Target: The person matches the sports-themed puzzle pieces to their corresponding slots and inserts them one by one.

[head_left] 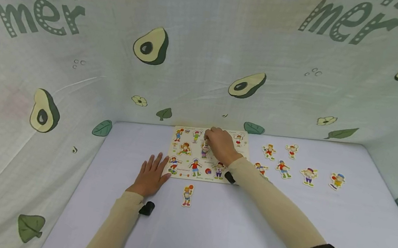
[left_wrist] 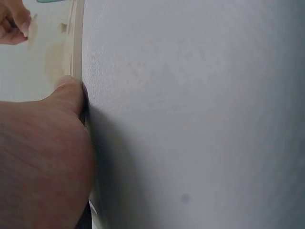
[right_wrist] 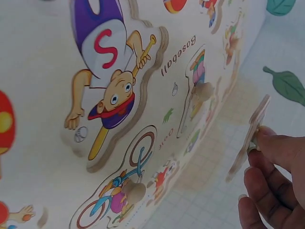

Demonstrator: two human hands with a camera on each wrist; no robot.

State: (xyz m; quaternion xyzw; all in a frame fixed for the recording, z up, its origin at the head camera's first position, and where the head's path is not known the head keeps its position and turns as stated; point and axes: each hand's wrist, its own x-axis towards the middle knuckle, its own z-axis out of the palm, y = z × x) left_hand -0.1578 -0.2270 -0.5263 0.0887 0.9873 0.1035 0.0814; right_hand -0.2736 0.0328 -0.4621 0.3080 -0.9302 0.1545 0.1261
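Note:
In the head view my right hand [head_left: 222,145] is over the upper middle of a pale wooden puzzle board [head_left: 188,175] printed with sports figures. Its thumb and fingers pinch a thin wooden puzzle piece [right_wrist: 249,138] by the knob on its back, seen edge-on and raised off the board in the right wrist view. My left hand [head_left: 151,175] lies with fingers spread on the table beside the board's left side, the thumb right at its edge. Knobbed pieces with a cyclist [right_wrist: 119,198] and a golfer [right_wrist: 197,90] sit in the board near a baseball-player picture [right_wrist: 114,86].
A loose piece with a ball-player figure [head_left: 187,195] lies on the table [head_left: 206,232] in front of the board. Several more loose figure pieces, among them one in a blue cap [head_left: 337,181], are scattered right of the board. A printed cloth [head_left: 202,47] rises behind the table.

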